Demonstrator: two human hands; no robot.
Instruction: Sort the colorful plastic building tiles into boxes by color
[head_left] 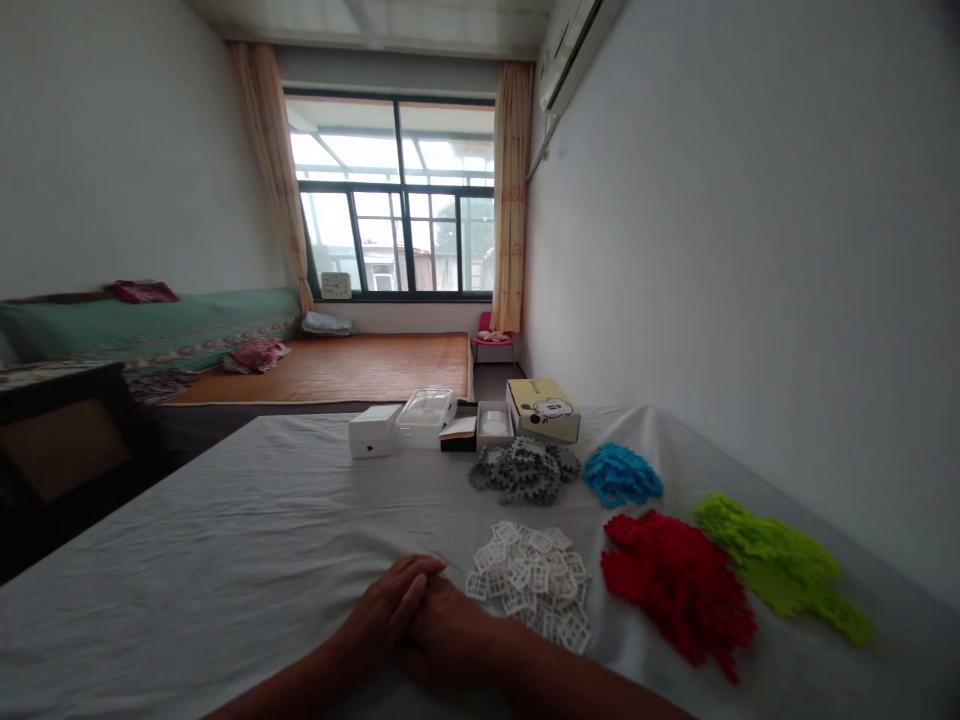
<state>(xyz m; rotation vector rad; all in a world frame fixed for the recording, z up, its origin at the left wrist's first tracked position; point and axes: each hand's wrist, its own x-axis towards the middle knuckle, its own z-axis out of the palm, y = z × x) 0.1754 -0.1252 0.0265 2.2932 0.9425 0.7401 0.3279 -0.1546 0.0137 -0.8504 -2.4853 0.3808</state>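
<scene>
Left hand [390, 605] laid on right hand [454, 635], over bench [217, 540]; grip closure unclear, nothing visibly held. Right forearm [570, 682] sweeping could scatter white pieces [534, 574] toward near edge.

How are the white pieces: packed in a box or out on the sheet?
Out: the white pieces lie in a loose, overlapping heap on the grey sheet, with no box around them.

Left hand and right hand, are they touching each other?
Touching. The head view shows the left hand and the right hand clasped together, the left one's fingers lapping over the right, with no gap between them.
</scene>
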